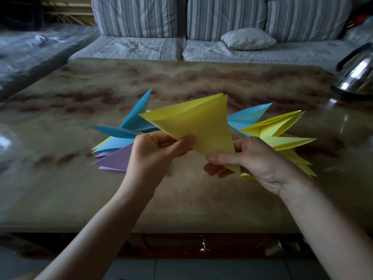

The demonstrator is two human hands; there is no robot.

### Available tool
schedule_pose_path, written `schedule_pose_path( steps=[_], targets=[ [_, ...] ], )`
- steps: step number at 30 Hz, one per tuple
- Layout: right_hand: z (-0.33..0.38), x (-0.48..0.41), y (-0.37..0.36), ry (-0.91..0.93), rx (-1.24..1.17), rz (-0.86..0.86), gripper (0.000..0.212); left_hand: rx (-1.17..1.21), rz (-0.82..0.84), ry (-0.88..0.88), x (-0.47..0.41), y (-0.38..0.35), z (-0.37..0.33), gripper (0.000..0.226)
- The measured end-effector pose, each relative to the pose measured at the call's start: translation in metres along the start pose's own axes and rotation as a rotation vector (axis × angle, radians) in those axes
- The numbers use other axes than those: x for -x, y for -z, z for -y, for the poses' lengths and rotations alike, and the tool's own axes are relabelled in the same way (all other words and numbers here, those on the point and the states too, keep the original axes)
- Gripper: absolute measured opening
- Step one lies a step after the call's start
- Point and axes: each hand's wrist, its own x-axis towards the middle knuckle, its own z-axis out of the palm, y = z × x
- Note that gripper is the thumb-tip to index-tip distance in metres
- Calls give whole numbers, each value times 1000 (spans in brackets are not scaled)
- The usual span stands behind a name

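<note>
The folded yellow paper triangle (198, 123) hangs above the marbled worktop (181, 199), between both grips. The left grip (159, 151) pinches its lower left edge and the right grip (255, 158) pinches its narrow tip. That tip points down toward the person (long axis leaning up and leftward), wide edge uppermost. Blue folded pieces (133, 120) lie behind.

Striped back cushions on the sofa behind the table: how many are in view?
3 striped back cushions, side by side: one at the left, one in the middle, one at the right. Their tops are cut off by the frame, and more may lie out of view.
</note>
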Motion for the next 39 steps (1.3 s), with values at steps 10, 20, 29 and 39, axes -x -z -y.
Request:
schedule_pose_path(
  steps=[10,20,29,39],
  targets=[
    [-1,3,8,-7,-21,-6,17,71,-70,11,-9,13,-6,5],
    [-1,6,10,-23,-32,-1,12,94,-101,30,-12,16,-7,7],
    [0,7,21,65,-104,-52,22,83,-108,48,-16,22,-6,9],
    [-4,-4,-8,97,-155,-124,29,30,54,69,-6,-2,11,6]
  ],
)
